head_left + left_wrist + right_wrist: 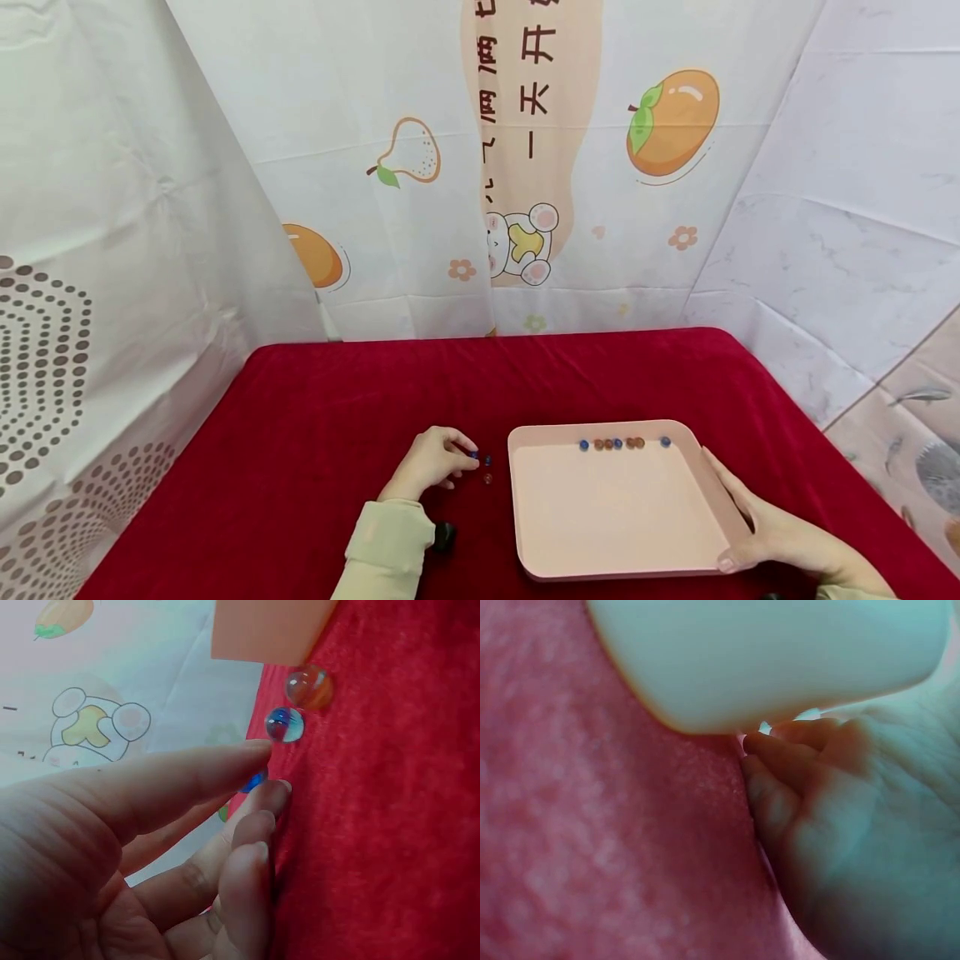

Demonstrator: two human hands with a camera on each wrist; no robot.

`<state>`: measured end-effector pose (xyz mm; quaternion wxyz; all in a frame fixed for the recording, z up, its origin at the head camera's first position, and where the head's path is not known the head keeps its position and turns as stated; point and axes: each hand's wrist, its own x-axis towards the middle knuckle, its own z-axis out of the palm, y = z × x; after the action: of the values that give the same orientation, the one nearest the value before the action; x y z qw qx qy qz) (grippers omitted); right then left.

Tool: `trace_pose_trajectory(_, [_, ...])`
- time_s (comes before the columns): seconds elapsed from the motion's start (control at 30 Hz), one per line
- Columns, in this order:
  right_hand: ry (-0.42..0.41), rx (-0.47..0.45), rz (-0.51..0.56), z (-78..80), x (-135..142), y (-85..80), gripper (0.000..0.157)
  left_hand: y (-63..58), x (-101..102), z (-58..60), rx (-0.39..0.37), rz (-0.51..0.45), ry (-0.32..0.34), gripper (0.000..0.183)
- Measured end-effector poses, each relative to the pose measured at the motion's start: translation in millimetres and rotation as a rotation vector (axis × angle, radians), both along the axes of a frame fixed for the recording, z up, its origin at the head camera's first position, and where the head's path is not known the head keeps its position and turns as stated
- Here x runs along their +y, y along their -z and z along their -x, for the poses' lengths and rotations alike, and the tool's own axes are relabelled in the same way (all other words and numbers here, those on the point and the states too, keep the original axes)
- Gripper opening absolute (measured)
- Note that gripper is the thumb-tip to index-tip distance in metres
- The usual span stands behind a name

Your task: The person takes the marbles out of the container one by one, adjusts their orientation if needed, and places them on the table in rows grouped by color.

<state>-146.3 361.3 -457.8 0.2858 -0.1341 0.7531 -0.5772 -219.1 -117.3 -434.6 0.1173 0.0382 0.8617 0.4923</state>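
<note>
Between thumb and fingertips, my left hand (433,460) pinches a blue glass marble (254,781), partly hidden by the thumb. Just beyond those fingertips, a blue-and-clear marble (285,724) and an orange-brown marble (308,687) lie on the red cloth, left of the tray. My right hand (776,533) holds the shallow pink tray (622,517) by its near right corner, thumb at the front rim and fingers along the right side. Inside the tray, several blue marbles (583,446) and brown marbles (598,445) form a loose row along the far wall.
A dark red velvet cloth (360,392) covers the table under the tray and the loose marbles. White printed curtains (420,250) hang behind the table's far edge and along both sides.
</note>
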Motion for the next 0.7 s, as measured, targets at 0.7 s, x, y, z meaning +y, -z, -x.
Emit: trace_pose_trajectory(0.7, [-0.006,0.043,0.032,-1.8,2.3,2.7,0.112,2.7,0.0,-0.7,-0.011,0.015,-0.031,0.014])
